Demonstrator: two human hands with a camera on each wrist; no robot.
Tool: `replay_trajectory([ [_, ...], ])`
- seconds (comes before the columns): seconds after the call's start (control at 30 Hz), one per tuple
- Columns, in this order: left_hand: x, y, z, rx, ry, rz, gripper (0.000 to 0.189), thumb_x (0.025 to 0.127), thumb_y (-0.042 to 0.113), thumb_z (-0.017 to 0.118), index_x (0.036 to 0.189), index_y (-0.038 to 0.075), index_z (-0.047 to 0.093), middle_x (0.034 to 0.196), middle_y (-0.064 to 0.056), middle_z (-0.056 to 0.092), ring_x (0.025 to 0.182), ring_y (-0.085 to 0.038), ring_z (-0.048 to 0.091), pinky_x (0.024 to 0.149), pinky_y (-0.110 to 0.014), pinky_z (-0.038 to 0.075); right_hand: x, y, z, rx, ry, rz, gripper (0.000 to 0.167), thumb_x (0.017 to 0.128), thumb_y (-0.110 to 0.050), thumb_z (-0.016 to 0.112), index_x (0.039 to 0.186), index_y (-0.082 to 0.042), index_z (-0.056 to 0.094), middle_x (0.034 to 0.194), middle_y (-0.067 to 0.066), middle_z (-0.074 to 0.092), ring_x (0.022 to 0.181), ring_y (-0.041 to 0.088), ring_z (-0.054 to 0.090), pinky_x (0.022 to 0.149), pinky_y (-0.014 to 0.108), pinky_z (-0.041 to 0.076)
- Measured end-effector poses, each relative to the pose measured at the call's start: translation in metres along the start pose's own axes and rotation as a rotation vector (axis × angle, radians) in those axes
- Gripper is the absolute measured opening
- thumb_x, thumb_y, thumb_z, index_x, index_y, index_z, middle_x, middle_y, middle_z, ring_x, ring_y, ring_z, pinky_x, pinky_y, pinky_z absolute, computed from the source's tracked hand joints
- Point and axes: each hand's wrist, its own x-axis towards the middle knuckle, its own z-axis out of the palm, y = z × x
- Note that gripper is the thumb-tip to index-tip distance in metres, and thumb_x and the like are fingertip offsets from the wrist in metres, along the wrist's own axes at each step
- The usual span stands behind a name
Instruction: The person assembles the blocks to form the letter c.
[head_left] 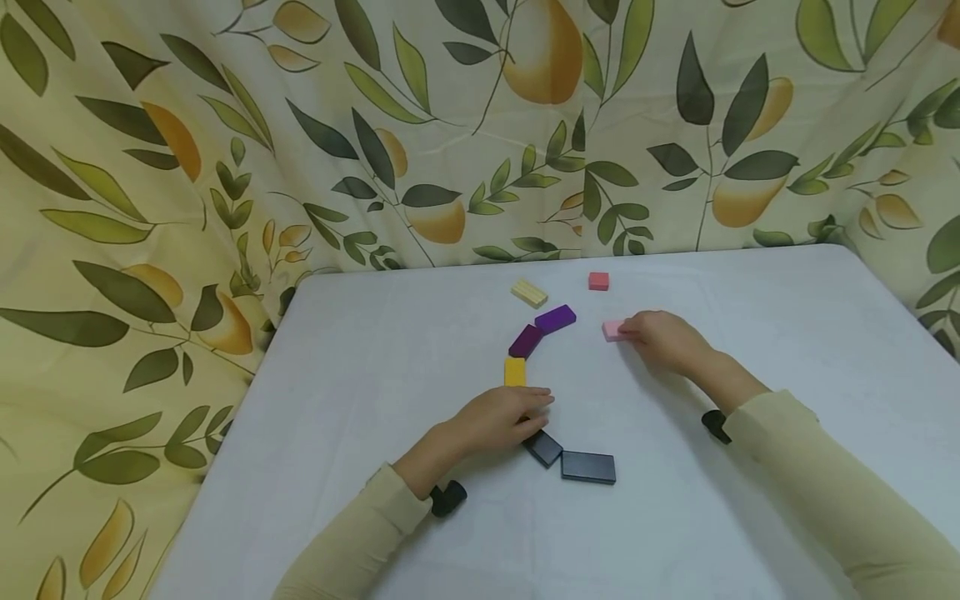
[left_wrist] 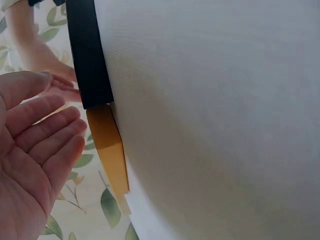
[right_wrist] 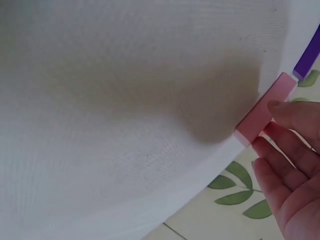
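Observation:
A pink block (head_left: 612, 331) lies on the table at right of centre, and my right hand (head_left: 667, 342) pinches it. In the right wrist view, the thumb rests on one face of the pink block (right_wrist: 264, 111) while the fingertips touch its edge. My left hand (head_left: 498, 417) hovers over the row's middle, fingers loosely extended, gripping nothing. Just past it lies a yellow block (head_left: 514, 372); a dark block (head_left: 543, 447) peeks out on the near side. The left wrist view has the palm beside a dark block (left_wrist: 90, 55) and the yellow one (left_wrist: 109, 147).
The curved row continues with a dark purple block (head_left: 526, 341) and a purple block (head_left: 556, 318); another dark block (head_left: 588, 467) ends it nearby. Farther back lie a cream ridged block (head_left: 529, 292) and a coral block (head_left: 598, 281) on the white tablecloth (head_left: 360, 367), before a leaf-patterned curtain (head_left: 450, 150).

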Motion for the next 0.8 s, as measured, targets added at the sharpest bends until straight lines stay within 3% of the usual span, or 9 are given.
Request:
replay_trajectory([
  [0.5, 0.002, 0.006, 0.006, -0.015, -0.028, 0.017, 0.039, 0.095, 0.027, 0.052, 0.130, 0.009, 0.054, 0.131, 0.002, 0.051, 0.121, -0.004, 0.043, 0.096, -0.017, 0.034, -0.020, -0.008, -0.004, -0.003, -0.003, -0.017, 0.024, 0.078, 0.003, 0.068, 0.102, 0.008, 0.066, 0.096, 0.021, 0.065, 0.094, 0.038, 0.059, 0.084, 0.050, 0.045],
  [0.8, 0.002, 0.013, 0.008, 0.012, -0.065, 0.041, 0.040, 0.095, 0.029, 0.051, 0.130, 0.010, 0.053, 0.132, 0.003, 0.050, 0.121, -0.003, 0.043, 0.095, -0.017, 0.034, -0.031, -0.014, -0.001, -0.030, 0.066, -0.049, 0.018, 0.076, 0.005, 0.070, 0.093, 0.007, 0.069, 0.087, 0.018, 0.066, 0.084, 0.034, 0.062, 0.079, 0.047, 0.049],
])
